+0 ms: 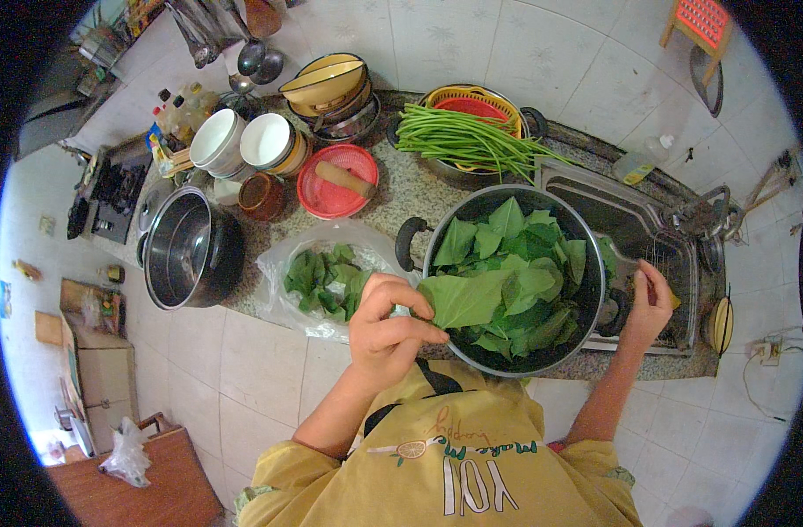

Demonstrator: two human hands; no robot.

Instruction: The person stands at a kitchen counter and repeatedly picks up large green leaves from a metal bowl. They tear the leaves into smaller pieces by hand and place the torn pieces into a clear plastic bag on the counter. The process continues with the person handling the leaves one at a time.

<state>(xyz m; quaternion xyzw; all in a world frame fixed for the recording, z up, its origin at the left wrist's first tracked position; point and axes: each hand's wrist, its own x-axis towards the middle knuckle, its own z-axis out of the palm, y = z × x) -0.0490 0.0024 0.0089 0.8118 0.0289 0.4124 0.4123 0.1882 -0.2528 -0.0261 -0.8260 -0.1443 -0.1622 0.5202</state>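
Note:
My left hand (pixel 388 334) is closed in a pinch on a large green leaf (pixel 468 297), held over the near left rim of a dark two-handled pot (pixel 592 303). The pot is heaped with loose green leaves (pixel 529 255). Left of the pot, a clear plastic bag (pixel 278 277) lies open with more leaves (pixel 318 279) in it. My right hand (pixel 649 303) is raised right of the pot, by the near part of the metal sink (pixel 682 344). Its fingers are bent together, and what they hold, if anything, is too small to make out.
Long green stalks (pixel 471 140) lie across a yellow basket (pixel 498 95) behind the pot. A red strainer (pixel 318 184) with a wooden stick, white bowls (pixel 215 139), a brown jar (pixel 261 195) and an uncovered black pot (pixel 190 250) stand on the counter's left. A faucet (pixel 713 215) rises beyond the sink.

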